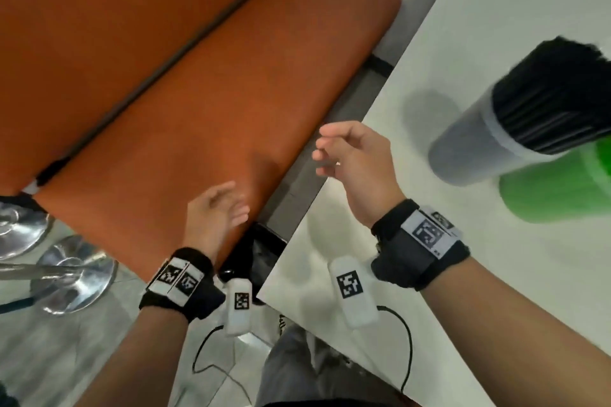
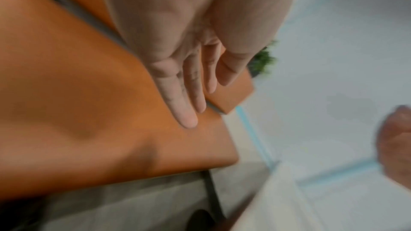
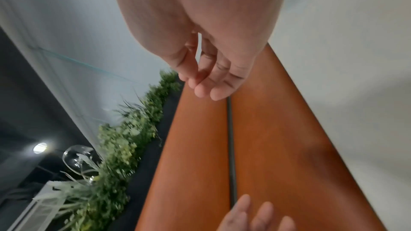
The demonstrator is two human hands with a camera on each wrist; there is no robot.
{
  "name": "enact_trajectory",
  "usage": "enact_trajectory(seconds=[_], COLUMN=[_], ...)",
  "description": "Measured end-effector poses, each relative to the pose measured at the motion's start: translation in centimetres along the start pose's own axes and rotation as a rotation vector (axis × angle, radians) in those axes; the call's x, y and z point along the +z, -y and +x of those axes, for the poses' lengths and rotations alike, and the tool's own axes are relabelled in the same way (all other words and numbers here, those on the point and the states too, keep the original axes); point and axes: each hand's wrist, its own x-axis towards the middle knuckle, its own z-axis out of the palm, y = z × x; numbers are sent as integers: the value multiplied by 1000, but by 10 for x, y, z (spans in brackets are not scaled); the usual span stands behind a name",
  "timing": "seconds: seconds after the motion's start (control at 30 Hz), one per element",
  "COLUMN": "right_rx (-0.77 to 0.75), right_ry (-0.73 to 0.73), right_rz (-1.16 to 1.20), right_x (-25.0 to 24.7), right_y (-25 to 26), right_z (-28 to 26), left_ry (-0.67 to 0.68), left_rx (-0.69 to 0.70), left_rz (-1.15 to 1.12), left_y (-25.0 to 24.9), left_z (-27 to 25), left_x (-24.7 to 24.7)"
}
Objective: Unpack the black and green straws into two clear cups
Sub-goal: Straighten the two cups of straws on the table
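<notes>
Both empty, loose-fingered, left hand (image 1: pixel 215 215) over orange bench (image 1: pixel 198 82), right hand (image 1: pixel 353 162) beside white table (image 1: pixel 463 76) holding straw-filled cups (image 1: pixel 489 139).

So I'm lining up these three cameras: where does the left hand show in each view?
Head: left hand, lower centre, over the orange bench.
Left wrist: fills top centre, fingers pointing down over the bench.
Right wrist: only its fingertips, bottom edge.
Shared landmark: the orange bench, in all three.

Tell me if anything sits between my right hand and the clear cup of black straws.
Nothing visible does: only bare white tabletop lies between the right hand and the clear cup of black straws.
</notes>
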Motion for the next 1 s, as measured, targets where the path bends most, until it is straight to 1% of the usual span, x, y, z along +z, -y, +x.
enact_trajectory(seconds=[0.13,0.2,0.23,0.27,0.33,0.37,0.4,0.43,0.47,0.53,0.6,0.67,0.73,0.8,0.83,0.9,0.97,1.0], right_rx=[-167,-283,-348,-411,-519,-575,-636,-670,-650,-464,-252,-132,-67,-19,-5,1,-16,-29], right_ry=[-81,-161,-232,-334,-600,-723,-816,-868,-874,-798,-661,-506,-393,-335,-327,-326,-343,-354], right_rz=[17,-25,-80,-162,-388,-523,-661,-784,-883,-1034,-1169,-1264,-1330,-1393,-1413,-1448,-1475,-1470], right_x=[-81,-133,-159,-187,-238,-260,-281,-301,-319,-347,-364,-371,-372,-371,-370,-363,-355,-352], right_y=[52,69,75,81,90,95,101,106,111,124,132,133,131,129,128,126,124,124], right_z=[-28,-50,-61,-71,-86,-89,-88,-84,-78,-61,-44,-26,-11,2,8,18,22,22], left_ry=[219,338,392,447,536,563,578,583,582,578,548,502,486,470,453,400,360,359], left_rx=[258,373,412,447,543,593,645,700,758,855,903,887,829,811,840,951,1051,1070], left_rz=[137,220,251,288,394,447,500,554,614,738,890,1048,1183,1315,1374,1458,1486,1491], left_y=[-79,-109,-121,-131,-147,-154,-161,-168,-174,-184,-190,-193,-190,-181,-175,-166,-161,-161], left_z=[-55,-85,-100,-113,-133,-139,-144,-148,-152,-154,-151,-142,-131,-121,-117,-111,-108,-108], left_x=[65,100,118,137,177,199,220,242,263,304,338,364,383,392,393,394,393,393])
